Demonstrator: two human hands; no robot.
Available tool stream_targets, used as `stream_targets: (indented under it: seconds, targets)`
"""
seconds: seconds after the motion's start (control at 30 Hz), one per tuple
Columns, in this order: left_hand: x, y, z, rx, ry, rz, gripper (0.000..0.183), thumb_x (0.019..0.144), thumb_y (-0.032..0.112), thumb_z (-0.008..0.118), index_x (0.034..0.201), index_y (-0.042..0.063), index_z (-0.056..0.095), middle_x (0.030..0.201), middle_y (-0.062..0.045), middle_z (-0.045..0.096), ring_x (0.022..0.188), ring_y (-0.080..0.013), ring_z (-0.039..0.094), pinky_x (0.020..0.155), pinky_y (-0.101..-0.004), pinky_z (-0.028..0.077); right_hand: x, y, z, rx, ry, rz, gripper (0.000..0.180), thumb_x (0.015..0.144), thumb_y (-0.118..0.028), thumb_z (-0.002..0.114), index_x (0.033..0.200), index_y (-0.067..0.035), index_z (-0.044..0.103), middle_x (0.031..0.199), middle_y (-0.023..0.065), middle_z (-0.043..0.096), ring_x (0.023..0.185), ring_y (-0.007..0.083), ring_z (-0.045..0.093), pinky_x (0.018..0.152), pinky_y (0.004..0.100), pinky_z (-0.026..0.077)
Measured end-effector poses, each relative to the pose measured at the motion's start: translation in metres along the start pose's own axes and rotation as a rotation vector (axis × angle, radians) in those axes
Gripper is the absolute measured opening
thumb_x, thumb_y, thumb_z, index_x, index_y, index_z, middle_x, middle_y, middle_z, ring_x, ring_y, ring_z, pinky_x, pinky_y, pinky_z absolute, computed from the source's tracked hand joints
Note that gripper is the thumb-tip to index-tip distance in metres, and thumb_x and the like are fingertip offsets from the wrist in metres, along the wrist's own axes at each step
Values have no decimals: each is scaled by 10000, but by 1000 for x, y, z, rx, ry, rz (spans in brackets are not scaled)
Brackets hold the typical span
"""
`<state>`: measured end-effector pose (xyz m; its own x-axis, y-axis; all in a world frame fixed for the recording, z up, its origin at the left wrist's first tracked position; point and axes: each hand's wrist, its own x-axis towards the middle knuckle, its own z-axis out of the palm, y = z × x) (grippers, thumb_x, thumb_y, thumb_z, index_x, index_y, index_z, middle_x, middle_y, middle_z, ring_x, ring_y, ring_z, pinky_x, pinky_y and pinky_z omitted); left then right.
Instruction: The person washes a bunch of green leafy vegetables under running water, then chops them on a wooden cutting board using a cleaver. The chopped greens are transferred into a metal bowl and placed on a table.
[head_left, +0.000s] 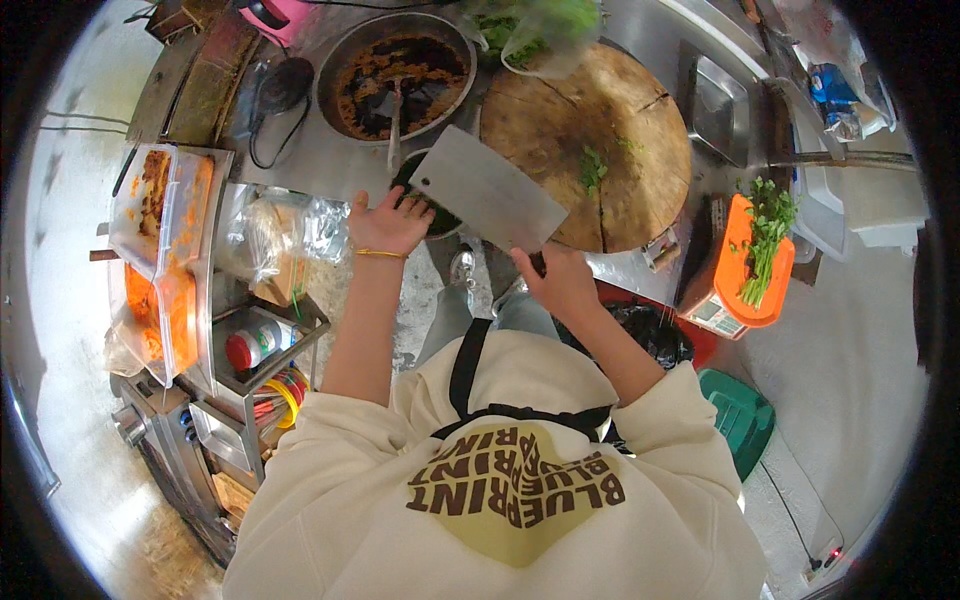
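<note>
My right hand grips the dark handle of a broad cleaver. The blade points up and left, its far corner over a dark bowl of chopped greens. My left hand is empty, palm up with fingers spread, at the left side of that bowl. The blade hides much of the bowl. To the right of the blade lies a thick round wooden chopping block with radial cracks. A few bits of chopped green herb rest on it.
A large metal bowl of dark sauce holds a ladle. A plastic bag of greens overlaps the block's far edge. At right, fresh herbs lie on an orange lid. Plastic tubs of orange food stand at left.
</note>
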<state>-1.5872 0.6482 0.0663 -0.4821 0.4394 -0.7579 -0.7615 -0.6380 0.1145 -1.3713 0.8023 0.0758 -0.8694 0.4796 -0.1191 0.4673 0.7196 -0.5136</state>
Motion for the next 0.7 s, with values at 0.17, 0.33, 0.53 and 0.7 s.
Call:
stream_targets:
  seconds: [0.17, 0.33, 0.53, 0.7]
  targets:
    - [-10, -6, 2, 106, 1, 27, 791, 914, 522, 343, 1474, -5, 157, 1518, -252, 171, 1427, -370, 123, 1126, -529, 110, 2, -2, 11, -116, -118, 11, 553, 905, -528, 490, 823, -6, 650, 662, 228, 632, 594, 387, 632, 543, 492, 514]
    - [-32, 5, 0, 162, -92, -70, 795, 924, 520, 338, 1495, 34, 75, 1536, -226, 141, 1411, -391, 176, 1104, -564, 149, 16, -3, 5, -176, -93, 81, 537, 891, -502, 532, 771, 11, 635, 664, 237, 623, 626, 402, 630, 582, 486, 515]
    - [-33, 5, 3, 207, -35, -29, 746, 928, 495, 337, 1487, 53, 116, 1521, -199, 210, 1381, -410, 245, 1085, -588, 182, 6, -6, -14, -44, -70, 123, 520, 881, -488, 564, 755, 12, 629, 676, 227, 624, 677, 423, 625, 626, 490, 510]
    - [-17, 5, -3, 179, -43, -73, 680, 915, 480, 342, 1406, 9, 312, 1430, -195, 381, 1240, -395, 404, 1032, -586, 255, -20, -7, -21, 114, -263, 98, 579, 887, -551, 507, 819, 8, 643, 741, 251, 633, 756, 426, 624, 680, 514, 504]
